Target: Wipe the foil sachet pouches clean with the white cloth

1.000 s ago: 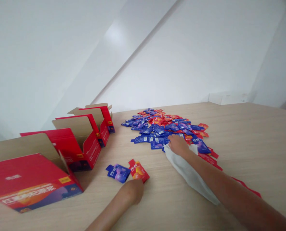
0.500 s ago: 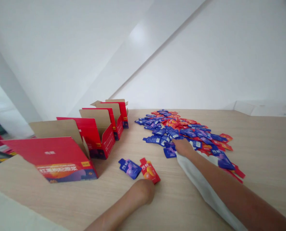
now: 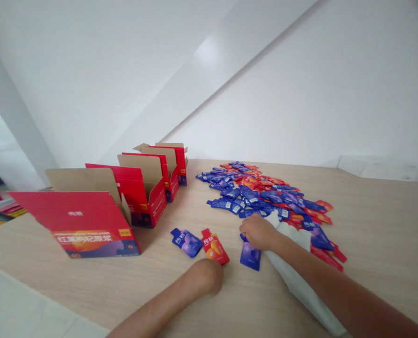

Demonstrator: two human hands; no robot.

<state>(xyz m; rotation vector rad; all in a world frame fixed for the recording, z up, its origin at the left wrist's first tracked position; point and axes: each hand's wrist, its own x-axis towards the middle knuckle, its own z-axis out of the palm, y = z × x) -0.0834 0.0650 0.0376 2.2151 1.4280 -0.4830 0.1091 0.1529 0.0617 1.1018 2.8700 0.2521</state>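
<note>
My right hand (image 3: 259,232) pinches a blue pouch (image 3: 250,258) by its spout end, just in front of the pile. My left hand (image 3: 209,277) rests low on the table, its fingers turned away and hidden behind the wrist. Right above it lies a red pouch (image 3: 215,246) with an orange fruit print; whether the hand touches it I cannot tell. Beside that one, to the left, lies another blue pouch (image 3: 187,242). A large pile of blue and red pouches (image 3: 261,192) spreads beyond my right hand, partly covered by my forearm.
Several open red cartons stand in a row on the left, the nearest carton (image 3: 89,225) largest in view. White cloth or sleeve (image 3: 293,272) hangs under my right forearm. A white box-like object (image 3: 374,167) sits at the wall, back right.
My right hand has drawn back from the pile toward me, bringing a blue pouch with it. My left hand has stayed nearly in place. The view has shifted slightly.
</note>
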